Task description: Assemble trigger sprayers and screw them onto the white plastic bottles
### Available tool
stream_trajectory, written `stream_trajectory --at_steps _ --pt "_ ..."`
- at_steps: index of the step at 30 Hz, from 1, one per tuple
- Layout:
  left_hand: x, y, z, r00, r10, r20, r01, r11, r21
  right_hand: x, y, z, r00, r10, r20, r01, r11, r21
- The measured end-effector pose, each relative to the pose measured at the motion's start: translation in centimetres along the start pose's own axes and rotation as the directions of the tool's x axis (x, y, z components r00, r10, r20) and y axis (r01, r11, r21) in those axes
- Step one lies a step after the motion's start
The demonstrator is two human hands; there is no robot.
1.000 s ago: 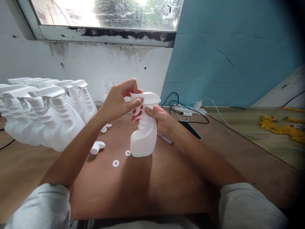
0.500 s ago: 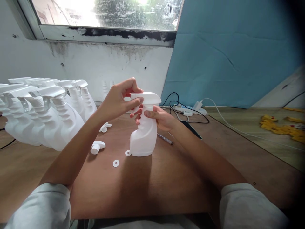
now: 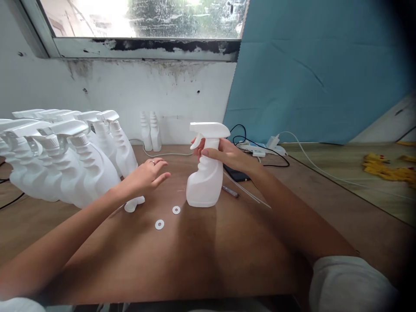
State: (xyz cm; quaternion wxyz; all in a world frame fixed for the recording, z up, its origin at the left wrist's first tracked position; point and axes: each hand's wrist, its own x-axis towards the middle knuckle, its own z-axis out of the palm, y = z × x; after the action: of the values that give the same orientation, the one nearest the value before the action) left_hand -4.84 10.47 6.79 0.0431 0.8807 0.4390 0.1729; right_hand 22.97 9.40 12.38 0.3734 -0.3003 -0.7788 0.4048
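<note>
My right hand (image 3: 227,154) is wrapped round the neck of a white spray bottle (image 3: 204,184), which stands upright with its trigger head on top, the nozzle pointing left. My left hand (image 3: 146,175) is off the bottle, with its fingers apart and nothing in them. Below that hand lies a loose white spray head (image 3: 134,203), partly covered by the wrist. Two flat white ring washers, one nearer me (image 3: 159,224) and one nearer the bottle (image 3: 176,210), lie on the brown table.
A cluster of white spray bottles (image 3: 94,169) stands at the left. Two bottles without spray heads (image 3: 155,132) stand against the wall. Behind my right hand are a power strip (image 3: 253,147) with cables, a dark flat device (image 3: 237,174), a pen (image 3: 230,191) and thin tubes (image 3: 248,194).
My left hand has let go of the spray head and moved left and down, its fingers opening. My right hand has shifted the bottle a little to the right.
</note>
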Motion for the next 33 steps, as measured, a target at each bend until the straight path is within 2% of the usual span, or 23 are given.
stream_trajectory --at_steps 2,5,8,16,26,30,33 --pt "-0.9 -1.2 1.2 1.0 -0.024 0.017 0.022 0.996 0.086 -0.2 -0.2 -0.9 0.998 0.059 0.009 -0.056 0.978 -0.201" --pt "-1.7 -2.6 2.6 0.996 -0.091 0.005 0.089 0.983 0.163 -0.8 -1.1 -1.8 0.977 0.211 0.035 -0.169 0.863 -0.477" --pt "-2.1 -3.5 3.5 0.987 -0.16 0.018 0.155 0.973 0.173 -1.2 -2.2 -2.1 0.944 0.327 0.052 -0.229 0.758 -0.611" --pt "-2.5 -4.6 4.7 0.969 -0.239 0.061 0.228 0.962 0.152 -1.1 -2.7 -2.0 0.92 0.39 0.041 -0.265 0.695 -0.668" --pt "-2.6 -5.0 5.2 0.938 -0.339 0.076 0.331 0.938 0.101 -1.1 -2.5 -2.0 0.917 0.394 0.067 -0.265 0.724 -0.637" --pt "-2.5 -4.7 5.1 0.932 -0.348 0.105 0.339 0.936 0.093 -1.1 -2.5 -2.1 0.914 0.401 0.061 -0.269 0.712 -0.649" --pt "-2.5 -4.4 5.0 0.943 -0.321 0.086 0.312 0.945 0.1 -1.1 -2.5 -2.1 0.888 0.457 0.056 -0.303 0.672 -0.675"
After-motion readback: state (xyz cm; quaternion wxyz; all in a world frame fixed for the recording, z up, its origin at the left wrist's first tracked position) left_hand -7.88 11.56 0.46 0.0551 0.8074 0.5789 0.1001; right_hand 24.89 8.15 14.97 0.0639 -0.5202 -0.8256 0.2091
